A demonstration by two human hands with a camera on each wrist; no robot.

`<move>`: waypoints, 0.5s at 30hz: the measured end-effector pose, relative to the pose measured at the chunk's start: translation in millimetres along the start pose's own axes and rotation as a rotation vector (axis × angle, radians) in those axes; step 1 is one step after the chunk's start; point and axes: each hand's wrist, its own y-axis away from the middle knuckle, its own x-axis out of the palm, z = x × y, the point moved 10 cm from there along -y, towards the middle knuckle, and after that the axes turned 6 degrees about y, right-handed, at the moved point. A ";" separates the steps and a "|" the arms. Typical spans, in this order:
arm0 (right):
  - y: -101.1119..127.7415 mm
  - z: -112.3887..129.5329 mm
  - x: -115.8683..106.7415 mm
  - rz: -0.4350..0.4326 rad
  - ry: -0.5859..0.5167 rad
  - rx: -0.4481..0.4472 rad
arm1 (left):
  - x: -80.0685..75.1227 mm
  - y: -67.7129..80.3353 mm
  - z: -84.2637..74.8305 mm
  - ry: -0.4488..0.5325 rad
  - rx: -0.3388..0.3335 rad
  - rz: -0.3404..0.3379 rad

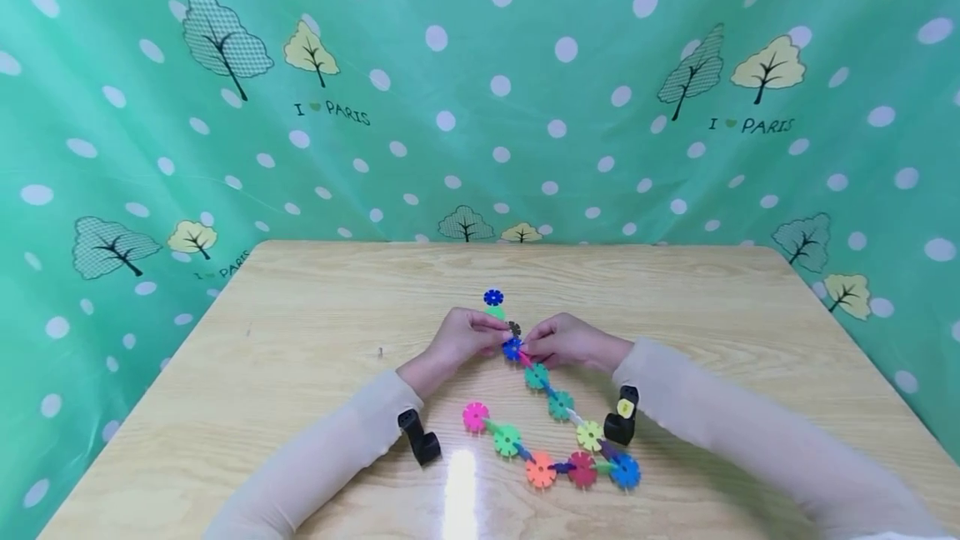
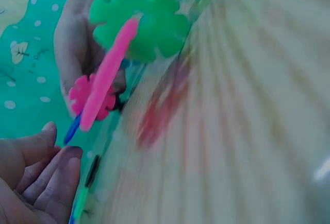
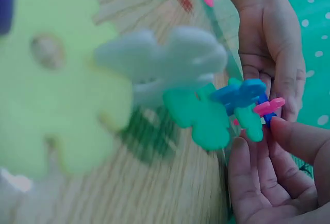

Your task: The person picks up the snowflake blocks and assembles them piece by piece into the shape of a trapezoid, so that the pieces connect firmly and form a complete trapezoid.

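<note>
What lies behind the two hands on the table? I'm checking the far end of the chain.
Behind the left hand and right hand, a blue flower piece ends the chain, with a green piece just before it. The fingers cover how the dark piece joins.

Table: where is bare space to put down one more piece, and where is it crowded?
The table is bare left of the left hand, right of the right hand, and along the far edge beyond the blue disc. It is crowded between the forearms, where the snowflake-disc chain lies.
</note>
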 end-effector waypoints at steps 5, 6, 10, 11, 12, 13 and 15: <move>5.6 -4.5 -0.6 0.080 -0.119 -0.013 | -17.1 -13.1 -9.1 -0.051 0.058 0.022; 6.5 -5.2 0.5 0.105 -0.148 -0.019 | -20.2 -16.7 -11.3 -0.060 0.068 0.028; 9.3 -8.2 5.8 0.196 -0.263 -0.035 | -32.1 -34.2 -16.6 -0.130 0.108 0.030; 9.9 -8.8 6.9 0.213 -0.280 -0.040 | -34.5 -38.3 -17.5 -0.156 0.117 0.029; 10.4 -9.1 7.4 0.225 -0.291 -0.046 | -36.5 -42.2 -18.2 -0.185 0.127 0.028; 10.7 -9.5 7.5 0.230 -0.296 -0.050 | -38.3 -46.3 -18.1 -0.215 0.133 0.027; 11.2 -9.9 6.6 0.231 -0.289 -0.060 | -40.1 -53.1 -17.6 -0.274 0.140 0.033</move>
